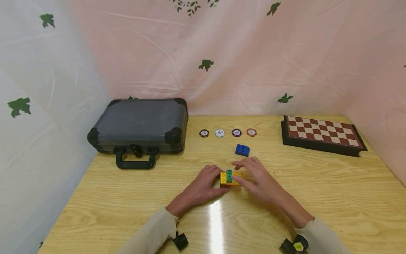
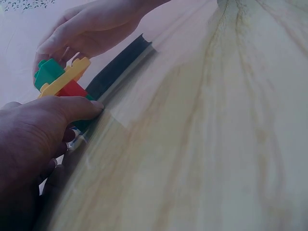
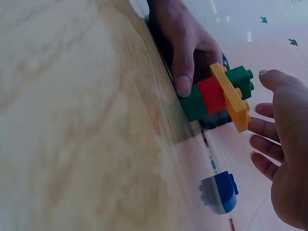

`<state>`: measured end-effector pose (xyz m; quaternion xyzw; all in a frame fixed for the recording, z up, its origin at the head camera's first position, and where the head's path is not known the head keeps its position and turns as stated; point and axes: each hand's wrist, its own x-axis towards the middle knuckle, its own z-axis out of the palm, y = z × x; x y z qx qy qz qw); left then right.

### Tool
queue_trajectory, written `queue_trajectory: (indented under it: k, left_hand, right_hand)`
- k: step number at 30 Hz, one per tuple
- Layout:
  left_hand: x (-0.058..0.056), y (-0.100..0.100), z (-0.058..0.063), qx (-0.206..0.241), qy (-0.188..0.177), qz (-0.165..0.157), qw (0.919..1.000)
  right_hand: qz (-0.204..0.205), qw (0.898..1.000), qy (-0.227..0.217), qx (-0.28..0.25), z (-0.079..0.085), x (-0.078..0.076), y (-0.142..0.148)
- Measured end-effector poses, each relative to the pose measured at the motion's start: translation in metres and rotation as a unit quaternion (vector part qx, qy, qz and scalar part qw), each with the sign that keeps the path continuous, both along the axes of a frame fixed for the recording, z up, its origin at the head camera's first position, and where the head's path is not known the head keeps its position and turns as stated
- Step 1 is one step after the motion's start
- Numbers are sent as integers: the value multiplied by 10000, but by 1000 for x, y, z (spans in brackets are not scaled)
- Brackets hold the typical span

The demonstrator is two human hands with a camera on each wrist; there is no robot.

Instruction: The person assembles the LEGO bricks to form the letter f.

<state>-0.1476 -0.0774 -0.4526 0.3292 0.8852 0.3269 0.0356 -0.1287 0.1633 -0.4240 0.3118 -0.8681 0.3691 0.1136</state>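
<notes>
A small stack of toy building bricks stands on the table in front of me: a green brick (image 3: 193,106) at the bottom, a red brick (image 3: 211,95) over it, then a yellow plate (image 1: 223,177). Across the plate's top sits another green brick (image 1: 229,175). My left hand (image 1: 203,185) holds the stack low down, its thumb against the bottom green brick in the right wrist view. Fingers parted, my right hand (image 1: 261,181) hovers by the upper green brick; a small gap shows between them in the right wrist view. A blue brick (image 1: 242,150) lies just beyond.
A grey hard case (image 1: 142,121) with a black handle lies at the back left. Several poker chips, among them a red one (image 1: 251,132), form a row behind the blue brick. At the back right rests a folded chessboard (image 1: 323,134). A patterned cloth (image 1: 241,77) hangs behind the table.
</notes>
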Motion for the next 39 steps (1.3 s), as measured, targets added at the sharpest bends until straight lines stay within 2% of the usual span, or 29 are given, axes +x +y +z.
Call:
queue_trajectory:
  k: [7,15,19,27,39]
  left_hand:
    - [0,0,2,-47,-98,38,9999]
    - [-1,0,-1,-56,18,22,10000]
    - [-1,0,-1,-51,22,19,10000]
    - [0,0,-1,-72,-90,56,9999]
    - [-1,0,0,-102,-71,47,9999]
  right_hand:
    - [-211,9994,-214,-183,0,-7,9]
    - [-447,9980,-3,-454,-6,-24,19]
    - [-604,9967,-88,-534,-10,-32,23]
    - [-946,9939,-300,-488,-20,-44,29]
    - [-1214,9908,-485,-357,-27,-57,36]
